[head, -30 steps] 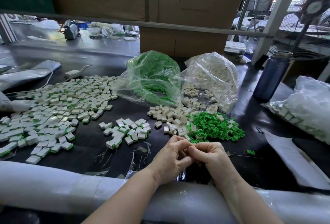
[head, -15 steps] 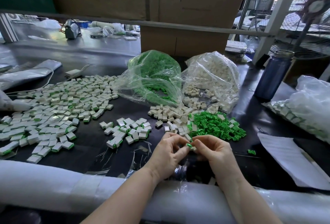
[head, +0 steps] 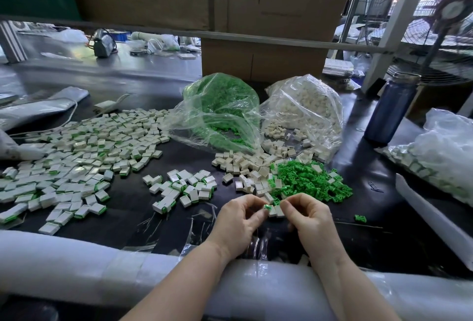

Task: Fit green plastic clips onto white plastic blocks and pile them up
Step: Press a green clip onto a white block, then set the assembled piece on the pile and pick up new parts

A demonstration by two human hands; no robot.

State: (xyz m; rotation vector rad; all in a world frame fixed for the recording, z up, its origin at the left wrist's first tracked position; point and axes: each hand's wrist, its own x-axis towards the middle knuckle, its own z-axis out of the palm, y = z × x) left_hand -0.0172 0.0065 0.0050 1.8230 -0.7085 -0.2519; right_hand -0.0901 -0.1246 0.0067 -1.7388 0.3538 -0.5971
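Head view puts our two bare hands low and centre over the black tabletop (head: 128, 208). Our left hand (head: 236, 221) has its fingers curled, the thumb and forefinger pinching a small green plastic clip (head: 267, 207). Our right hand (head: 311, 218) is curled too, its fingertips gripping a small white plastic block (head: 275, 211) just beside the clip; the two parts touch at the block's left end, though we cannot tell whether the clip is seated.

Just beyond our fingertips lies a loose heap of green plastic clips (head: 309, 182), and touching its left edge a scatter of bare white blocks (head: 245, 164). Behind these stand two clear plastic bags, one holding green clips (head: 220, 105) and the other holding white blocks (head: 307, 108), both open toward us and spilling pieces.

To our left a small cluster of fitted white blocks with green edges (head: 181, 187) lies on the tabletop, and farther left a much larger spread of fitted blocks (head: 76, 157) reaches toward the table edge. One stray green clip (head: 360, 218) lies alone to the right of our right hand.

A dark blue bottle (head: 390, 108) stands upright at the far right, near another clear bag of white pieces (head: 435, 157). A large brown cardboard box (head: 263, 59) sits behind the bags. White foam padding (head: 89, 272) runs along the near edge under our forearms.
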